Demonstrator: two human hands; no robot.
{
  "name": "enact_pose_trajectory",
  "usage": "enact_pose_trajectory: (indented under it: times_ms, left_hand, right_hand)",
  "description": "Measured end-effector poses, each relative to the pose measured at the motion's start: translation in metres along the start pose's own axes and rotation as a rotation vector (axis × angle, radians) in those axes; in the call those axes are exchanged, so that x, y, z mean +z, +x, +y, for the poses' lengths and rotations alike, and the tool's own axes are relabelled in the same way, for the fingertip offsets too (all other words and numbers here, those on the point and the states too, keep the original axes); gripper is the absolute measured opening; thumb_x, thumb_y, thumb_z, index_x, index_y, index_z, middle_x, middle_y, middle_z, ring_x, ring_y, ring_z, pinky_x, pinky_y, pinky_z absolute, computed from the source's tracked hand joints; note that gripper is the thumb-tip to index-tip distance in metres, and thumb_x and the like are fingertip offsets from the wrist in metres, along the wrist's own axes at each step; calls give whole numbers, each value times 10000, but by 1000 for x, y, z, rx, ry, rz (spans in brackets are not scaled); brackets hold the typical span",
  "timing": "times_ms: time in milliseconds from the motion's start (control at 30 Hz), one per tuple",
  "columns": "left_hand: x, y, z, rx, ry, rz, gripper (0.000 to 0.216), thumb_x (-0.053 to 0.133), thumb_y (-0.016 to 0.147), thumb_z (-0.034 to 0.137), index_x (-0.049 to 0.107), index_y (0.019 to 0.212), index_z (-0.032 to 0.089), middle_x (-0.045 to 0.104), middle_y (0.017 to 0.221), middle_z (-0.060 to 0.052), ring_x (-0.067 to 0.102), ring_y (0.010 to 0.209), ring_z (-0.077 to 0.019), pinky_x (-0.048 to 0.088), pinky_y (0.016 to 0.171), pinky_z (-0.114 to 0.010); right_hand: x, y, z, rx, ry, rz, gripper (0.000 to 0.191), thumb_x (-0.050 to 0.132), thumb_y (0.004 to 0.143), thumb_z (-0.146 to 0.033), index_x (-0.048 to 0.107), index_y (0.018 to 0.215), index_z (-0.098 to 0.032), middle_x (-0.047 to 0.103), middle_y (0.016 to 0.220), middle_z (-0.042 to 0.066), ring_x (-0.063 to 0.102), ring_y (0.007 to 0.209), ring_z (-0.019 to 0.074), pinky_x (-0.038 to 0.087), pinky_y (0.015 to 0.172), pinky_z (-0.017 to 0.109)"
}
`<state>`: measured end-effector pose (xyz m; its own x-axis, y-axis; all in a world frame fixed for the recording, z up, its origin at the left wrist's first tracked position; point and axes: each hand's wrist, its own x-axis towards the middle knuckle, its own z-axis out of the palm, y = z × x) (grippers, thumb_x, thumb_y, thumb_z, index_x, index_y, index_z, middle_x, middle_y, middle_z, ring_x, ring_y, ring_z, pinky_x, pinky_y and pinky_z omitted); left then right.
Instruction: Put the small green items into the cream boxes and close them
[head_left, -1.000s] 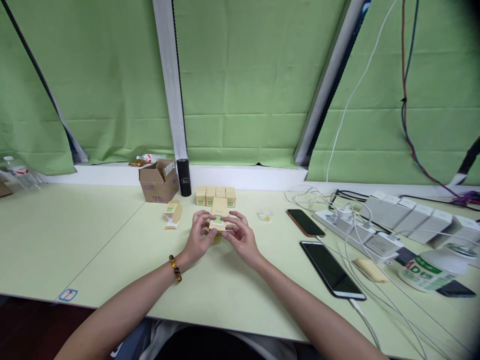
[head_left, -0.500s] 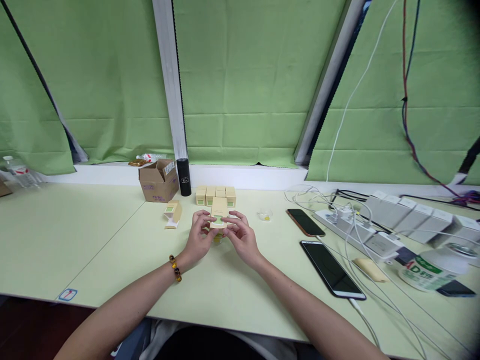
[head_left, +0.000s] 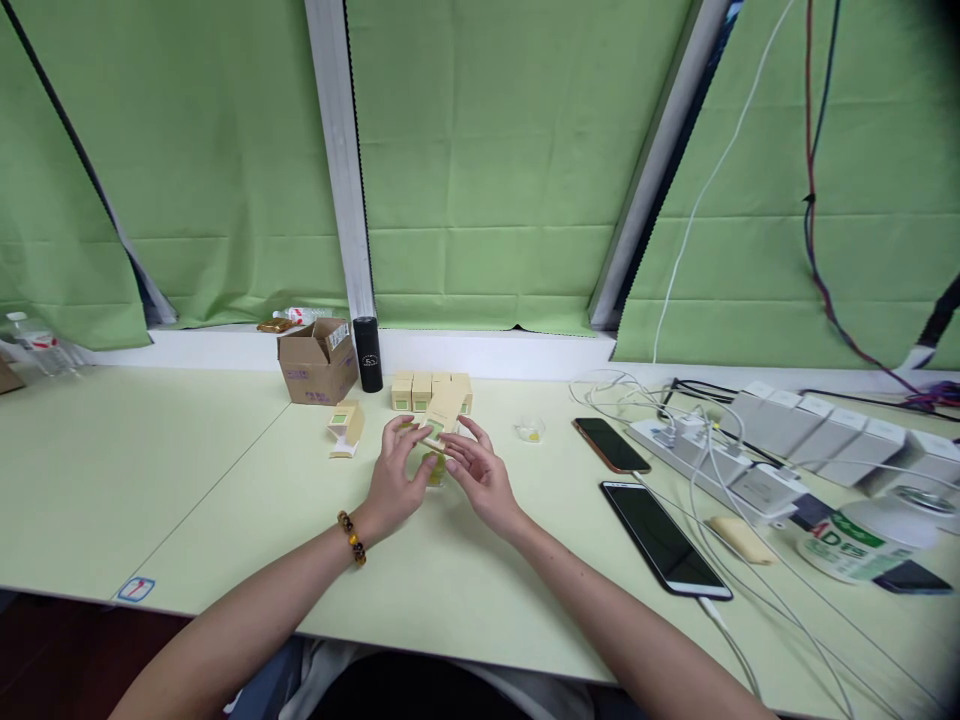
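Between the fingertips (head_left: 417, 437) of the left hand (head_left: 396, 480) a small tan carton (head_left: 442, 412) was pinched, tilted above the table (head_left: 225, 480); the fingers (head_left: 463, 445) of the right hand (head_left: 484, 480) were splayed loosely beside it. Held so lightly, it could have been dropped onto the small greenish object (head_left: 433, 468) beneath.

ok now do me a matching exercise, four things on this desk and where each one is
Things
1. brown box
2. black can
3. small carton
4. big phone

Places
A. at the fingertips of the left hand and right hand
B. right of both hands, white cable plugged in
C. flaps open, just left of the black can
D. upright between the brown box and the row of cartons

Pairs: 1-C, 2-D, 3-A, 4-B
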<state>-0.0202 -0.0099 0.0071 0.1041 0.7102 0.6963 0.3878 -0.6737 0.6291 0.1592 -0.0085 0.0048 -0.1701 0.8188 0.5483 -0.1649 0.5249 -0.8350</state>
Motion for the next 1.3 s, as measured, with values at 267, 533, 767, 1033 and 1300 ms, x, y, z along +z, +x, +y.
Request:
enact_pose_trajectory:
  times_ms: [267,533,767,1033,1300]
  left_hand:
    - [1,3,-11,49,127,30,502,602,990,369,522,1480,300,491,1484,-122,368,1440,-321,327,1206,-579]
    - [3,11,-25,-175,-309,115,583,654,957,471,413,1435,241,609,1343,-142,615,1207,-249,495,1025,-421]
    - [1,17,-40,-293,-334,215,538,692,913,508,506,1320,209,658,1263,-125,646,1129,-235,520,971,-380]
    - [-2,17,-42,-323,-254,245,514,704,897,469,554,1305,194,650,1279,-132,609,1186,-267,472,1034,-441]
    - [0,16,-45,-308,-167,209,498,741,858,365,567,1289,187,668,1229,-117,620,1149,-259,460,1041,-446]
  right_hand:
    - [0,-5,-10,-46,-53,-104,612,628,971,-552,475,1527,-346,333,1688,44,245,1591,261,257,1292,533]
    - [4,-13,-20,-203,-315,-311,474,540,1019,-502,567,1463,-337,514,1579,59,304,1569,290,218,1273,617]
    - [-1,-12,6,-242,-530,-257,208,574,995,-293,773,1052,-308,789,1044,57,730,1065,278,539,1030,548]
    - [-12,-4,26,-94,-834,-115,506,674,878,-215,562,1369,-267,652,1323,112,556,1254,341,530,975,538]
    - [-17,-2,42,15,-948,-134,588,664,883,-190,495,1442,-251,684,1239,126,607,1157,313,517,919,437]
